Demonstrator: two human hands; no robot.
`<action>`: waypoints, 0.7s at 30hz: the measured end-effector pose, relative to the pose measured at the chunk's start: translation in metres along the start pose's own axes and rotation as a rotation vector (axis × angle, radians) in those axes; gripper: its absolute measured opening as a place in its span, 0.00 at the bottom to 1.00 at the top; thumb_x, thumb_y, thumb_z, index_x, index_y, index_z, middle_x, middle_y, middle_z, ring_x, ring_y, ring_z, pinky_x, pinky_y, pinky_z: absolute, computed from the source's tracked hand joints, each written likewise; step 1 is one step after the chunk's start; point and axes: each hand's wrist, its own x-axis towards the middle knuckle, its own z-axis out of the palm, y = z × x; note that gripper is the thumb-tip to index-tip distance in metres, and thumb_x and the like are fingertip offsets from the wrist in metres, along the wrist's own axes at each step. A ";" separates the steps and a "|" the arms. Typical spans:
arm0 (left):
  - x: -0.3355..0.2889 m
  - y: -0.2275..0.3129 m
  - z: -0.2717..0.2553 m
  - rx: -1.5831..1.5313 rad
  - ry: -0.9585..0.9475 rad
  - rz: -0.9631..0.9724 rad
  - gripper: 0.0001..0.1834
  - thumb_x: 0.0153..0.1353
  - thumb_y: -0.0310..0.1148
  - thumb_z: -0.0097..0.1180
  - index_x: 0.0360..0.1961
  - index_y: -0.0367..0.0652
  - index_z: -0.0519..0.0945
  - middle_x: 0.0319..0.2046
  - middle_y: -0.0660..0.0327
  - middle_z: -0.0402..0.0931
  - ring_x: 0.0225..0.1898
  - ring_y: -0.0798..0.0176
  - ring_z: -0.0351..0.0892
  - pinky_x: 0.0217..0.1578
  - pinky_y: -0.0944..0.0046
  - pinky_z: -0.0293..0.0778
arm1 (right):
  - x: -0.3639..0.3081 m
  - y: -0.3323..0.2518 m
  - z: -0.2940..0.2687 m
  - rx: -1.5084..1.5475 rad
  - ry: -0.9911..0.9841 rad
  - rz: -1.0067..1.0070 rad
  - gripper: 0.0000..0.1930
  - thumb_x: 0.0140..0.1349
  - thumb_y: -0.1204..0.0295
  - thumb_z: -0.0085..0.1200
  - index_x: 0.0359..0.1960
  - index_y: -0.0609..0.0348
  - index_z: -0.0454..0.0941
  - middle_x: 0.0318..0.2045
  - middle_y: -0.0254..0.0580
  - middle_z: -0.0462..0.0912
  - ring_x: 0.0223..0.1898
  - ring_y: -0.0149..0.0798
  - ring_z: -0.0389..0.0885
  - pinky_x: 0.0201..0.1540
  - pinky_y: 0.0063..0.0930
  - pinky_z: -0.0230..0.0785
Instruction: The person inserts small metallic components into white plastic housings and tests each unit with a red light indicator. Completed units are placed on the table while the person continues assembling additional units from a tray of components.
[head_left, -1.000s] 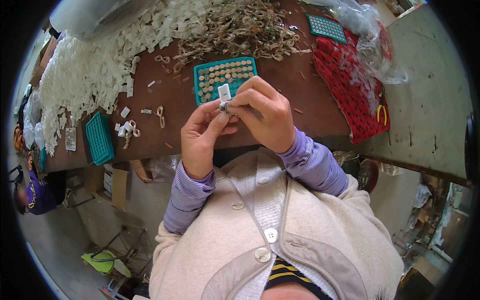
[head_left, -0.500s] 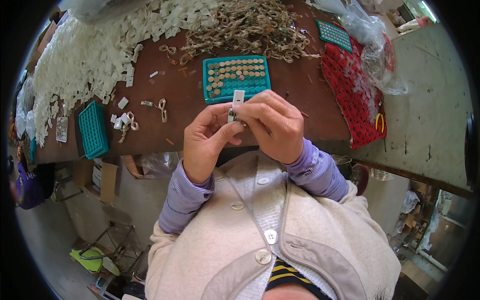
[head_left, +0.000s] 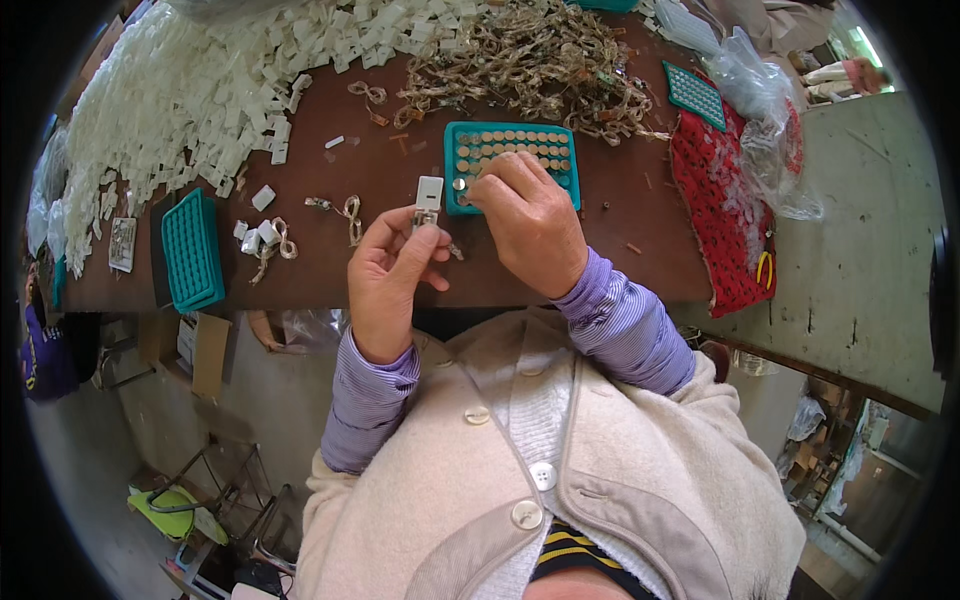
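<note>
I am watching two hands working beside a teal tray.
The left hand is pinching a small white case between thumb and fingers, just left of the tray's near left corner. The right hand is poising over that corner, its fingertips bunching narrowly near the round discs; I cannot tell whether they are gripping one. Far left, white pieces are lying heaped.
</note>
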 end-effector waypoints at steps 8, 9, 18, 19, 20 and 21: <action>-0.011 0.004 0.023 0.166 -0.185 -0.016 0.16 0.72 0.27 0.68 0.59 0.38 0.83 0.41 0.66 0.87 0.39 0.78 0.83 0.28 0.77 0.74 | -0.015 -0.021 -0.033 0.317 0.122 0.020 0.10 0.59 0.83 0.66 0.40 0.62 0.81 0.35 0.46 0.81 0.36 0.49 0.82 0.41 0.41 0.77; -0.013 0.004 0.026 0.177 -0.204 -0.008 0.16 0.72 0.27 0.69 0.58 0.38 0.83 0.41 0.67 0.87 0.38 0.79 0.82 0.28 0.77 0.73 | -0.017 -0.020 -0.037 0.318 0.115 0.015 0.10 0.59 0.84 0.66 0.40 0.62 0.81 0.35 0.46 0.81 0.37 0.49 0.82 0.40 0.41 0.77; -0.013 -0.007 0.048 0.183 -0.325 -0.012 0.14 0.75 0.31 0.65 0.58 0.39 0.84 0.39 0.67 0.86 0.35 0.79 0.81 0.27 0.77 0.74 | -0.038 -0.026 -0.072 0.484 0.109 0.249 0.10 0.61 0.87 0.65 0.43 0.63 0.86 0.35 0.45 0.86 0.38 0.42 0.87 0.43 0.33 0.80; -0.012 -0.009 0.049 0.143 -0.365 -0.027 0.15 0.76 0.33 0.63 0.59 0.40 0.83 0.40 0.67 0.86 0.36 0.79 0.82 0.27 0.77 0.74 | -0.039 -0.027 -0.074 0.578 0.177 0.281 0.11 0.61 0.87 0.64 0.44 0.64 0.86 0.37 0.45 0.86 0.39 0.40 0.87 0.45 0.32 0.81; -0.012 -0.011 0.049 0.142 -0.406 -0.020 0.15 0.77 0.33 0.63 0.60 0.40 0.82 0.40 0.67 0.86 0.37 0.79 0.82 0.27 0.77 0.74 | -0.039 -0.028 -0.076 0.557 0.203 0.349 0.12 0.61 0.87 0.64 0.46 0.64 0.86 0.38 0.45 0.86 0.40 0.40 0.87 0.47 0.32 0.81; -0.012 -0.013 0.050 0.168 -0.422 -0.049 0.16 0.77 0.34 0.63 0.61 0.40 0.81 0.40 0.67 0.85 0.38 0.79 0.82 0.27 0.77 0.74 | -0.038 -0.029 -0.078 0.523 0.220 0.406 0.14 0.62 0.88 0.63 0.48 0.64 0.86 0.39 0.45 0.87 0.41 0.40 0.87 0.48 0.32 0.81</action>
